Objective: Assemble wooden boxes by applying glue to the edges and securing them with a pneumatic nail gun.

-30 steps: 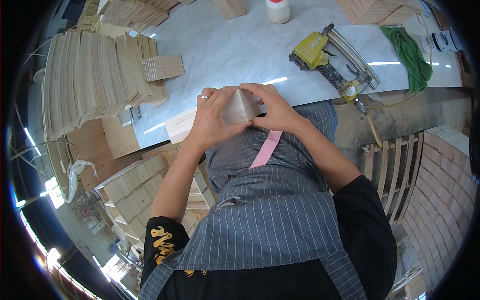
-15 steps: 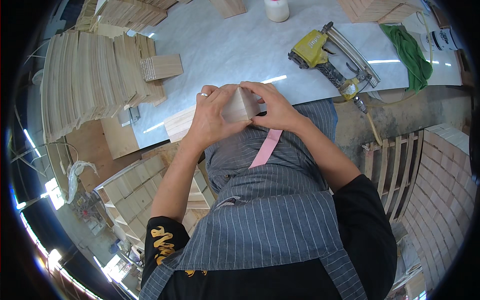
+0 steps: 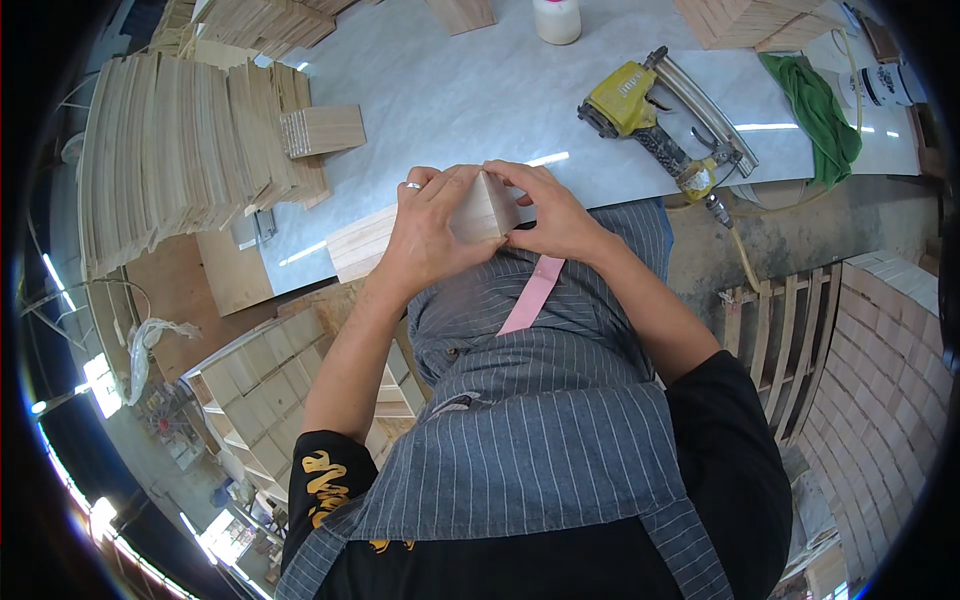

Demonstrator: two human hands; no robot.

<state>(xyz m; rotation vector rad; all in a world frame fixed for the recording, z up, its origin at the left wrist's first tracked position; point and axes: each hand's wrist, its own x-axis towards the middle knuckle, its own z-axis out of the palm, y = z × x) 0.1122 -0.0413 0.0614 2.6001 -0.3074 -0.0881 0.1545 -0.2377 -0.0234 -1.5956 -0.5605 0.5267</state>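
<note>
Between my two hands, at the near edge of the table, is a pale wooden box (image 3: 478,212) with a corner turned toward me. My left hand (image 3: 432,228) grips its left side, thumb along the lower edge and fingers over the top; a ring shows on one finger. On the right side, my right hand (image 3: 555,212) pinches the box near the corner, thumb low and fingertips at the upper edge. The box's underside and far side are hidden. A pale wooden piece (image 3: 362,246) lies on the table beside my left wrist.
A yellow nail gun (image 3: 640,110) with a hose lies on the right of the table (image 3: 450,100), near a green cloth (image 3: 815,115). Stacked thin boards (image 3: 170,160) and a small wooden block (image 3: 325,130) stand left. A white bottle (image 3: 557,20) is at the back.
Both hands keep almost the same hold on the wooden box. The view has shifted very slightly; nothing else has visibly moved.
</note>
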